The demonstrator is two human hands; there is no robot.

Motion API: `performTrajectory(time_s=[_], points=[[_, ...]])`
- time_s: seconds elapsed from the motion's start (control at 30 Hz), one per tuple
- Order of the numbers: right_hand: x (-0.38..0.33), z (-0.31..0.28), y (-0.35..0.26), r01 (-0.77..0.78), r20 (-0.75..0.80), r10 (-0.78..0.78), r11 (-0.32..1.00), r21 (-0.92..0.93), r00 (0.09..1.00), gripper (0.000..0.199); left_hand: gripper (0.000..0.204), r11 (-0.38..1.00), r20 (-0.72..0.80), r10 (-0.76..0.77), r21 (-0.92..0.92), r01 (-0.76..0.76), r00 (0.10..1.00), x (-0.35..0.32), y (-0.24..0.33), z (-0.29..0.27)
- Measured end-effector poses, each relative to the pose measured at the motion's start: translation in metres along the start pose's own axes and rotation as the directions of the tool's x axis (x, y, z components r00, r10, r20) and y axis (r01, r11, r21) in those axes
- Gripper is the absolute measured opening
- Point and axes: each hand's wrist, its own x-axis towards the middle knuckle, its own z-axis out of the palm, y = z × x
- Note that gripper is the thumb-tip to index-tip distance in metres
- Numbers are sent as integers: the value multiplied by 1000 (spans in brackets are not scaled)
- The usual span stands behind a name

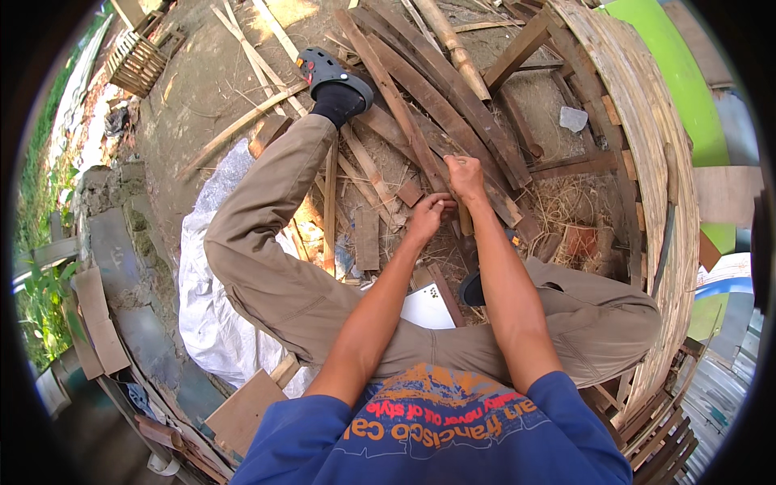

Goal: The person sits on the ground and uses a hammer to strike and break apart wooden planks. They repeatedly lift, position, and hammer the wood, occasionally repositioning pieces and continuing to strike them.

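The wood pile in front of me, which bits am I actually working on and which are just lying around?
In hand:
- left hand and right hand, both closed around a thin wooden strip

Lying about:
- dark planks
- bamboo pole
- curved woven bamboo frame
- slatted crate
- white plastic sheet
- straw

The ground is bare packed dirt, and a heap of dark planks lies on it. Left of the planks lie thin pale slats, with a white sack spread below them. Dry straw and a red brick lie right of the planks, and a bamboo pole crosses their upper end.
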Motion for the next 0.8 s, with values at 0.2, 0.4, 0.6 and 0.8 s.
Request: performTrajectory(time_s=[0.2, 0.4, 0.6, 0.8], points=[[2, -16, 3, -161, 181, 127, 969, 186, 975, 37, 45, 967, 54, -75, 246, 59, 996, -11, 6, 38], [-11, -16, -5, -47, 177, -21, 927, 372, 984, 38, 46, 993, 84, 8, 116, -18, 996, -3, 14, 33], [-23, -29, 7, 139, -11, -143, 933, 331, 990, 63, 49, 980, 105, -4, 196, -17, 994, 17, 19, 41], [-69, -40, 115, -238, -355, 246, 969, 68, 902, 67, 24, 983, -60, 174, 73, -169, 983, 40, 19, 65]])
